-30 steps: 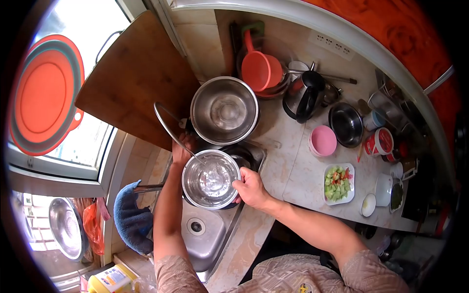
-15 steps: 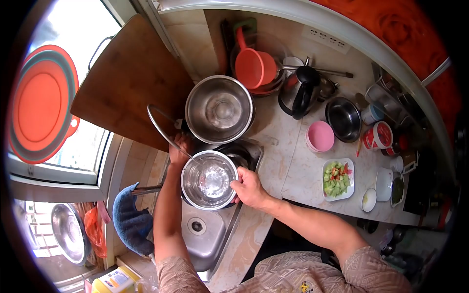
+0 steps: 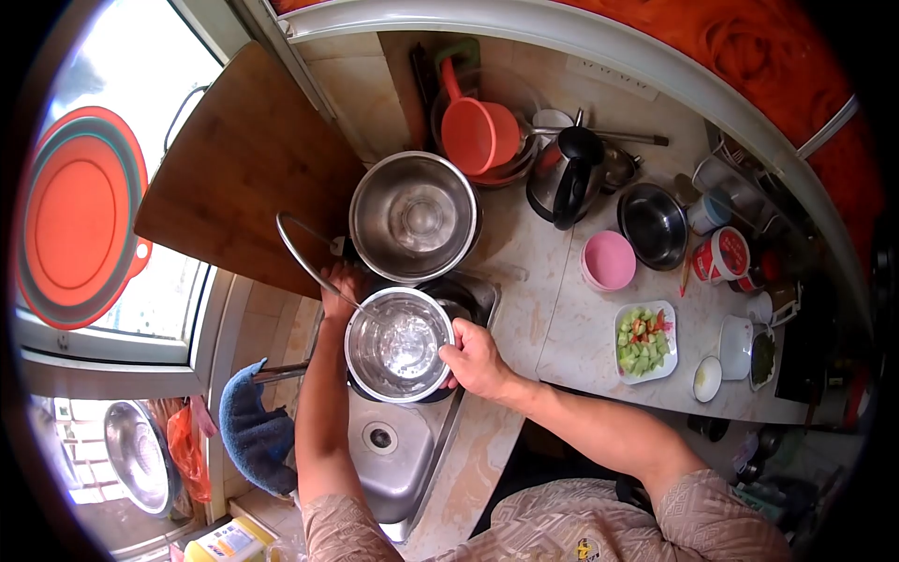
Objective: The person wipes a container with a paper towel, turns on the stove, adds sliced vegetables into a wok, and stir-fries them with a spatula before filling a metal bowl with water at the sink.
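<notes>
My right hand (image 3: 476, 361) grips the near right rim of a shiny steel bowl (image 3: 363, 377), thumb on top. Clear water (image 3: 407, 342) stands in the bowl, its surface rippled and glinting. The curved metal faucet (image 3: 298, 242) arches over, its spout end at the bowl's upper left rim. My left hand (image 3: 343, 288) is at the faucet's base behind the spout, with its fingers curled around the handle area, partly hidden. Below the bowl lies the steel sink (image 3: 398, 478) with its drain.
A larger steel basin (image 3: 365, 201) stands beyond the sink, near a wooden board (image 3: 243, 178). Rightward on the counter are a kettle (image 3: 567, 178), a pink bowl (image 3: 609, 262), a dark pan (image 3: 654, 225) and a white tray (image 3: 669, 361) of chopped vegetables. A blue towel (image 3: 253, 436) hangs left.
The view has shifted slightly, so the surroundings sit a little differently in the frame. Both hands and the bowl keep nearly the same places; the water's glints differ.
</notes>
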Available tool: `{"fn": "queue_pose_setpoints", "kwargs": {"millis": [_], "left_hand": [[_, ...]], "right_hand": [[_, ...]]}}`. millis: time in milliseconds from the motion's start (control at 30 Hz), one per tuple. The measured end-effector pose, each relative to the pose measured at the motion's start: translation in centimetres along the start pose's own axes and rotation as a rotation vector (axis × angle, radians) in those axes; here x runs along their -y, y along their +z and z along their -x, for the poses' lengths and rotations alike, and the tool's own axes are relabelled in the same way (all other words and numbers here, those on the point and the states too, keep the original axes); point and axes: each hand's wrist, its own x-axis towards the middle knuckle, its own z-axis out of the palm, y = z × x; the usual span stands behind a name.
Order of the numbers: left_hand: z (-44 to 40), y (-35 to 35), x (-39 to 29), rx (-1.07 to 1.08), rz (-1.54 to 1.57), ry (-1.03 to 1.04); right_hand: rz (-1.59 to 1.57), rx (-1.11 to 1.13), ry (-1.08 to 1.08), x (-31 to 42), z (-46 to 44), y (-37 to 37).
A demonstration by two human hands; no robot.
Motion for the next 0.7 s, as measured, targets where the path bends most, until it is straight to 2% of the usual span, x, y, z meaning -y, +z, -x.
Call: {"fn": "queue_pose_setpoints", "kwargs": {"millis": [433,567,667,700], "left_hand": [[-0.3,2.1,1.7,0.085,-0.024,0.019],[-0.3,2.1,1.9,0.009,-0.164,0.078],[-0.2,-0.2,1.1,-0.045,-0.007,-0.047],[-0.1,-1.5,0.5,0.010,0.040,-0.216]], "right_hand": [[-0.053,-0.022,-0.021,0.6,-0.2,0.6],[-0.008,0.008,0.013,1.1,0.0,0.1],[-0.043,0.004,0.024,1.0,0.0,-0.4],[-0.045,0.014,0.017,0.8,-0.2,-0.7]]}}
